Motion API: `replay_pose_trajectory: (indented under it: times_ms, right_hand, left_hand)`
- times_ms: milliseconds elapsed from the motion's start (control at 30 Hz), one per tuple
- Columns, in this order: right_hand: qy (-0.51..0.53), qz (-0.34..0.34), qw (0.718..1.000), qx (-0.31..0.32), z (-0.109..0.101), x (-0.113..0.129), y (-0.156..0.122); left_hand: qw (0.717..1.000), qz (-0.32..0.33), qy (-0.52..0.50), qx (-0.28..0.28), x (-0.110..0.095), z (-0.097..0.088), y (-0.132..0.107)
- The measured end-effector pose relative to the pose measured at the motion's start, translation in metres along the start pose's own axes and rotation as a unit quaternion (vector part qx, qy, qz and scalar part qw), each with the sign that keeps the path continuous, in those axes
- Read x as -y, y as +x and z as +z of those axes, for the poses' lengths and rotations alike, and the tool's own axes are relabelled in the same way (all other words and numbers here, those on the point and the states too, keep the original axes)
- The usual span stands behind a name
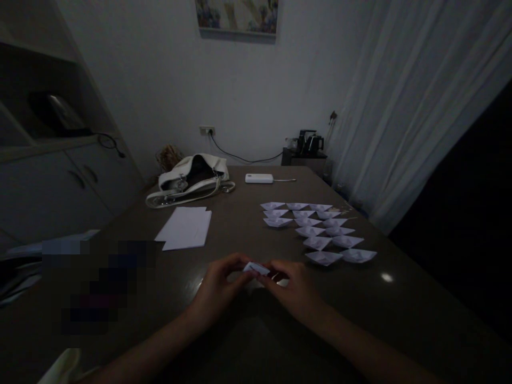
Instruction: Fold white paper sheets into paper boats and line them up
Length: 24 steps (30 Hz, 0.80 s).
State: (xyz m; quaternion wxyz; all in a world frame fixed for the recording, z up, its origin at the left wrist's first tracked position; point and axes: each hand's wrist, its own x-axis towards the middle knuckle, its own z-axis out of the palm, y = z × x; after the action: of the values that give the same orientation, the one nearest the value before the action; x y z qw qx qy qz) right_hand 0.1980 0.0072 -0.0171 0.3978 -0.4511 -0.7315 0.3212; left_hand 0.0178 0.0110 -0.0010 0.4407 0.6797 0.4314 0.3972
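Note:
Both my hands meet over the dark table, pinching a small folded piece of white paper between them. My left hand grips its left end with curled fingers. My right hand holds its right end, fingers closed. The paper sits just above the tabletop. Beyond my right hand lie several finished white paper boats set out in rows.
A stack of white paper sheets lies to the left. A white handbag and a white power bank with a cable sit at the far end. A kettle stands on a side table. Curtains hang on the right.

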Motion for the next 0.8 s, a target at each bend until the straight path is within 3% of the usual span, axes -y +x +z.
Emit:
replay_pose_trajectory:
  times_ms: [100, 200, 367, 600, 800]
  right_hand:
    - [-0.034, -0.051, 0.997, -0.038, -0.0036, 0.0012, -0.001]
    - [-0.027, -0.103, 0.994, -0.036, -0.0067, 0.0013, -0.0018]
    - [-0.035, -0.115, 0.993, -0.01, -0.0104, 0.002, -0.0006]
    - [0.02, -0.106, 0.993, -0.05, -0.0065, 0.0072, -0.0001]
    - [0.034, -0.128, 0.987, -0.087, -0.0022, 0.009, -0.0032]
  left_hand:
    - [0.994, 0.036, 0.101, -0.015, 0.0, -0.0009, -0.0014]
    - [0.986, 0.061, 0.154, -0.008, 0.0006, 0.0, -0.0029]
    - [0.992, 0.044, 0.108, 0.042, 0.0011, 0.0, -0.0016]
    - [0.999, 0.005, 0.033, -0.028, 0.0002, 0.0025, -0.0005]
    - [0.998, 0.025, -0.02, -0.051, -0.0025, 0.0062, -0.0028]
